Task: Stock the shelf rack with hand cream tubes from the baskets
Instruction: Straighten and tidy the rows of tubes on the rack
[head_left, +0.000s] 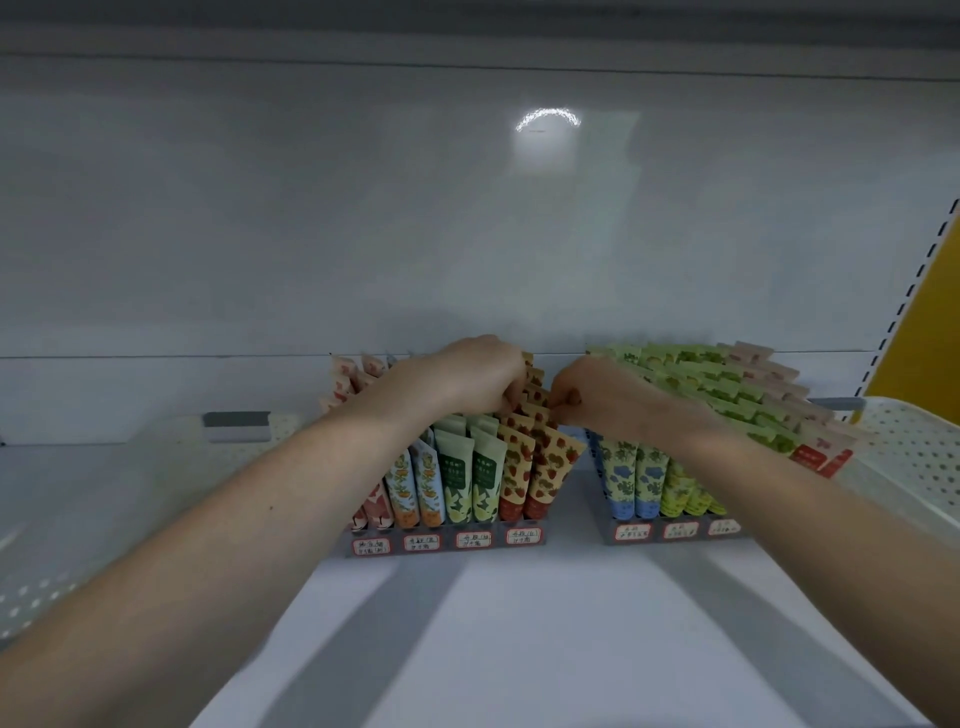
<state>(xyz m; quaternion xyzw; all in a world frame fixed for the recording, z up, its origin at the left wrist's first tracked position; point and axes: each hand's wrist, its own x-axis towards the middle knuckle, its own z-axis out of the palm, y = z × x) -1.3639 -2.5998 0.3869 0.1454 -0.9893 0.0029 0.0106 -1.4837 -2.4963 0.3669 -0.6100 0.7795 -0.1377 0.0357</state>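
- The left hand (467, 379) is curled down over the crimped tops of the strawberry hand cream tubes (545, 467) and grips them, at the back of the rightmost lane of the left display rack (447, 543).
- The right hand (597, 395) meets it from the rack's right side, its thumb and fingers pinching a tube top in the same lane.
- The strawberry tubes stand cap-down and lean back in a file.
- In the lanes to the left of the strawberry lane stand green-and-white tubes (472, 478), then orange-flower tubes (415, 483), then pink tubes (371, 506); each lane has a handwritten label at the front, too blurred to read.
- Just right of this rack, apart from it, is a second display rack (670, 532) with blue-flower tubes (634, 483), yellow-green tubes (685, 493) and red-and-white tubes (826, 457).
- Farther right is a white perforated basket (914, 447); its contents are out of sight.
- Both racks sit on a white shelf (519, 623) against a white back panel (363, 208), with a yellow panel (924, 322) at the far right.
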